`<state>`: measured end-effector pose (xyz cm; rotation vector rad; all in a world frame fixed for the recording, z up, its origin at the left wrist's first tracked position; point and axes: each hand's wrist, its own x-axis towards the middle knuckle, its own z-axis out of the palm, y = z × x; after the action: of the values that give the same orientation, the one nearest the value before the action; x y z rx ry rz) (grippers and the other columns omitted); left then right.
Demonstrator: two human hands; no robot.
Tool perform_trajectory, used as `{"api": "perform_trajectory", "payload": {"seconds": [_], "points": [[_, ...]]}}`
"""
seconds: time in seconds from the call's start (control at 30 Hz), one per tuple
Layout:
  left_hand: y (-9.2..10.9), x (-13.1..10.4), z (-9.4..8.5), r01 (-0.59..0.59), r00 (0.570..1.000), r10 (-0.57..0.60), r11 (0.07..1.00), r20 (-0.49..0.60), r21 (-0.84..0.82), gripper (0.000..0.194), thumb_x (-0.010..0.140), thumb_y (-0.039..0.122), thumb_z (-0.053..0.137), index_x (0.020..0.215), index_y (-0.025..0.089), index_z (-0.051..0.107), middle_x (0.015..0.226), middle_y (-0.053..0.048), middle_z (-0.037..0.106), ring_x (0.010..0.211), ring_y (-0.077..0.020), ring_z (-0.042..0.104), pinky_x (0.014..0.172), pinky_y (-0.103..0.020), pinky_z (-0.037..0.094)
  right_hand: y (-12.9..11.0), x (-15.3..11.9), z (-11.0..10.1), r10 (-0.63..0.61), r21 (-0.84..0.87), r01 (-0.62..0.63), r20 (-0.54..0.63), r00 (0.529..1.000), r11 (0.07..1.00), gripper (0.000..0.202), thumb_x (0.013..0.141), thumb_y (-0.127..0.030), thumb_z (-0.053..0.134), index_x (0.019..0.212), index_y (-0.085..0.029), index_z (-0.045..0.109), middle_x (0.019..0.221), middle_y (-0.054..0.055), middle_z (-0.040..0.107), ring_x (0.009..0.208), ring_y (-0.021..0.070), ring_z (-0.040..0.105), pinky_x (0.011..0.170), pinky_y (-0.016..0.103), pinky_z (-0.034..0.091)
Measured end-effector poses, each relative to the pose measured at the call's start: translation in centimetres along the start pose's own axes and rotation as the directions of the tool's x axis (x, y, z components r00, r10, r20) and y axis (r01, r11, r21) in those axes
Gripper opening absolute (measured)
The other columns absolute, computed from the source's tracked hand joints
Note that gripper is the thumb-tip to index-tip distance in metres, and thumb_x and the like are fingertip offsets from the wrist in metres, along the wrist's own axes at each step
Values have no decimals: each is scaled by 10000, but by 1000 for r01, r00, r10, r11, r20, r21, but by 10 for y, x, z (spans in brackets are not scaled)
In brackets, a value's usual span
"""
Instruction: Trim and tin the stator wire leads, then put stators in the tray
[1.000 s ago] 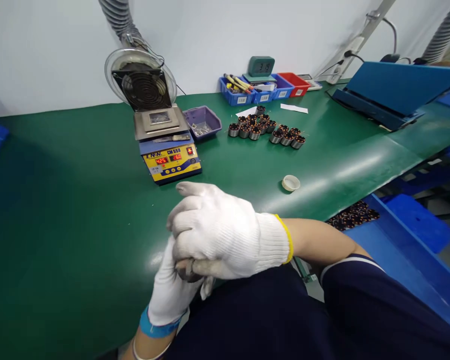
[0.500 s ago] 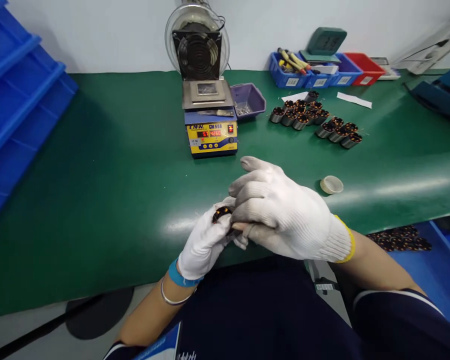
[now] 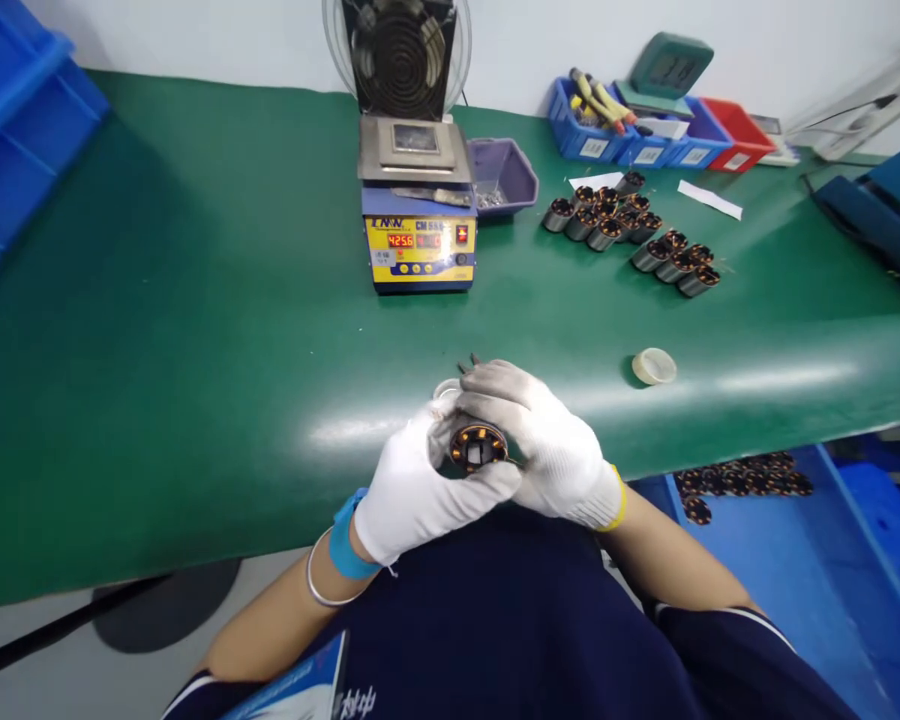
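A motor stator (image 3: 479,447), a dark ring with orange copper windings, is held between my gloved hands with its open end facing up. My left hand (image 3: 427,490) wraps round its left and near side, thumb across the front. My right hand (image 3: 544,435) closes on it from the right, fingers curled over its far side. Just beyond the right fingertips, a dark pronged tip (image 3: 468,364) sticks out; its kind I cannot make out. By the left fingertips shows a pale, round rim (image 3: 446,388), partly hidden.
Ahead stands a yellow-and-blue solder pot (image 3: 420,245) with a fan (image 3: 403,60) behind it. Beside it is a purple bin (image 3: 514,175). Several stators (image 3: 604,220) stand at right, near a small round cup (image 3: 654,366). A blue crate (image 3: 780,560) holds more stators below.
My right hand has come down from above the stator to its right side. The stator has turned, its open end now facing me more. The view has shifted slightly.
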<state>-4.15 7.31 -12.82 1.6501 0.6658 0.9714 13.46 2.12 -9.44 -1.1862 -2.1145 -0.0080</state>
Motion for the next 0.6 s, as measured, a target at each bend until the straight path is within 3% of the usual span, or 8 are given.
{"api": "perform_trajectory", "payload": {"seconds": [0.07,0.13,0.23,0.33,0.4,0.47,0.53,0.6], "points": [[-2,-1,0,-168,983,172,984,-56,64,783,783,503,838,1448,275,493,1290,-121,675,1223,-331,670,1030,-480,596,0,-1,-1,8,-59,-8,-9,1000,998,400,972,-316,625,1312,-115,565,1296,201,667,1276,286,635,1105,469,553],[-1,1,0,-347,923,372,915,-100,208,849,814,467,819,1532,303,397,1474,-144,550,1352,-342,583,1113,-523,534,1,-2,-5,17,-121,-15,19,1000,993,350,986,-264,599,1299,-111,568,1282,200,680,1236,272,664,1035,422,600],[4,3,-2,-450,854,520,771,-37,451,547,896,292,733,1407,277,538,1545,-150,488,1386,-328,553,1098,-516,532,0,-3,-13,3,-175,3,34,999,985,344,972,-210,602,1302,-119,561,1267,187,694,1220,262,678,1005,395,617],[11,3,-6,-400,867,497,739,-39,543,182,853,141,695,1018,211,667,1200,-125,708,1106,-279,687,918,-446,583,1,-6,-22,-11,-221,15,17,1000,975,382,935,-176,625,1308,-123,562,1259,179,696,1216,267,676,1006,404,617],[17,-1,-9,-441,894,439,820,94,365,151,809,79,658,769,215,605,857,-61,723,796,-214,674,732,-374,554,2,-8,-30,7,-242,-6,2,1000,970,421,907,-138,619,1324,-138,562,1271,169,691,1218,263,675,1011,415,612],[21,-5,-12,-366,911,344,929,227,59,233,827,77,624,666,222,540,666,-21,647,613,-169,581,624,-335,494,3,-10,-36,29,-241,-32,-15,999,970,450,894,-140,629,1338,-148,555,1285,170,686,1227,266,671,1018,427,606],[22,-6,-11,-258,958,273,953,86,-156,252,903,232,648,662,226,577,643,-32,617,594,-173,558,604,-333,481,3,-11,-40,35,-228,-41,-28,999,973,446,898,-158,645,1335,-150,553,1282,176,687,1235,270,670,1021,428,603],[18,-5,-7,-197,963,139,949,-231,-248,360,874,559,711,751,222,678,775,-78,663,667,-203,602,593,-333,488,2,-12,-39,36,-214,-41,-27,999,976,418,912,-170,647,1321,-156,559,1282,177,689,1247,266,667,1024,417,602]]}}
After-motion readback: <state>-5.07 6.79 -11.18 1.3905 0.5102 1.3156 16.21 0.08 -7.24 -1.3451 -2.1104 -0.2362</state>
